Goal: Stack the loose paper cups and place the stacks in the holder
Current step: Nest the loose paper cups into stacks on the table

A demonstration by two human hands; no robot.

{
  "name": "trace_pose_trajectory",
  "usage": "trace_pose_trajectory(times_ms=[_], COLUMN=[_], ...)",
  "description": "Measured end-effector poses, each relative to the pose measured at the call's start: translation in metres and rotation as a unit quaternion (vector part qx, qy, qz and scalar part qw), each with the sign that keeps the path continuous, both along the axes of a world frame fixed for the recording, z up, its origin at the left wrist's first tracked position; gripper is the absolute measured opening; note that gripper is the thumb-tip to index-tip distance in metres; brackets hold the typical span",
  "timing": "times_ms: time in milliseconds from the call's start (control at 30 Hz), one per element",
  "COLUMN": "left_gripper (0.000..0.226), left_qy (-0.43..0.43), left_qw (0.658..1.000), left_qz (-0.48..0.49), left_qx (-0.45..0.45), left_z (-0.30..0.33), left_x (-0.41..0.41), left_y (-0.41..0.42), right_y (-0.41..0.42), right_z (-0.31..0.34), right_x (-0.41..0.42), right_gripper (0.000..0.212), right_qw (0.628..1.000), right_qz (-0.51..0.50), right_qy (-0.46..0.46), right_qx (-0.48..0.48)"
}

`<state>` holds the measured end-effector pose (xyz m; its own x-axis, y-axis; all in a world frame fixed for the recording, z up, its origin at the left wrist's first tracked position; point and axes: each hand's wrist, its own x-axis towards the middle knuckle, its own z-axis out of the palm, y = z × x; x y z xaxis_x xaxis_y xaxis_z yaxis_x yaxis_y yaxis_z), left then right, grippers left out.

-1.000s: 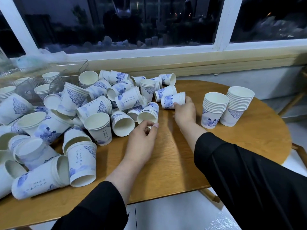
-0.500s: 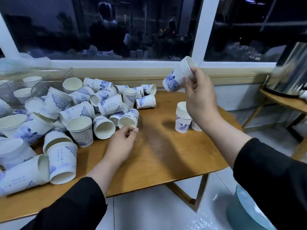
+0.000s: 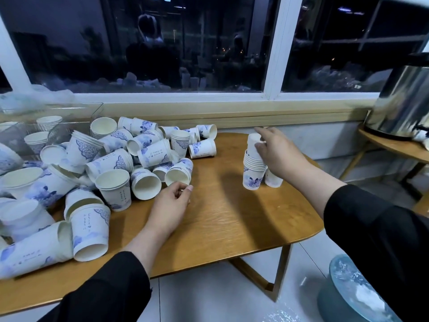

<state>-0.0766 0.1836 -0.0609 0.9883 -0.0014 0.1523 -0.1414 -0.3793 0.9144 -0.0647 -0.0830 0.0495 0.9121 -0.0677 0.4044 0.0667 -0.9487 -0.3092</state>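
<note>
From the head camera, the right hand [image 3: 279,152] reaches over the far right part of the oval wooden table [image 3: 232,219], its fingers and thumb curled round a small nested bundle of white paper cups [image 3: 253,145] that sits in the mouth of the upright stack of white cups with blue floral print [image 3: 254,169]; a second upright stack [image 3: 274,177] stands just beside it, mostly hidden behind the wrist. The left hand [image 3: 173,201] rests on the tabletop near the middle, fingers loosely curled with the thumb close to the fingertips, grasping nothing that can be made out, just beside the open mouth of a toppled white cup with blue pattern [image 3: 178,171]. That cup belongs to the big loose pile of white-and-blue paper cups [image 3: 104,163] covering the left half of the table, some lying on their sides, some upright, several already nested. At the far left stands the clear plastic holder [image 3: 69,117] against the window ledge, with a few cup stacks visible inside. Both forearms wear black sleeves [image 3: 376,231]
</note>
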Motion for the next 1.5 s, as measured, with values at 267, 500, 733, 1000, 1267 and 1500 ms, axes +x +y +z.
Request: trace_pose_trajectory(times_ms=[267, 500, 733, 1000, 1267, 1500], left_gripper=[0.013, 0.013, 0.017, 0.017, 0.101, 0.086], left_qy=[-0.029, -0.018, -0.011, -0.031, -0.133, -0.133], left_qw=[0.998, 0.998, 0.997, 0.996, 0.988, 0.991], left_qz=[0.054, 0.059, 0.063, 0.061, 0.01, 0.008], left_qx=[-0.001, 0.005, -0.039, -0.057, 0.079, 0.009], left_z=[0.0, -0.001, -0.004, -0.004, -0.008, -0.001], left_x=[-0.001, -0.007, -0.003, -0.002, -0.005, -0.024], left_y=[0.004, 0.024, 0.021, 0.022, 0.02, 0.035], right_y=[0.066, 0.111, 0.145, 0.141, 0.121, 0.141], right_z=[-0.069, -0.122, -0.122, -0.11, -0.056, -0.031], right_x=[-0.03, 0.003, 0.039, 0.045, 0.016, -0.01], right_gripper=[0.033, 0.071, 0.078, 0.023, 0.019, 0.03], right_qw=[0.992, 0.974, 0.978, 0.993, 0.996, 0.96], right_qz=[0.124, 0.077, 0.1, 0.032, 0.071, 0.177], right_qy=[-0.014, 0.055, 0.03, -0.05, 0.055, 0.152], right_qx=[0.033, 0.205, 0.179, 0.1, 0.029, 0.152])
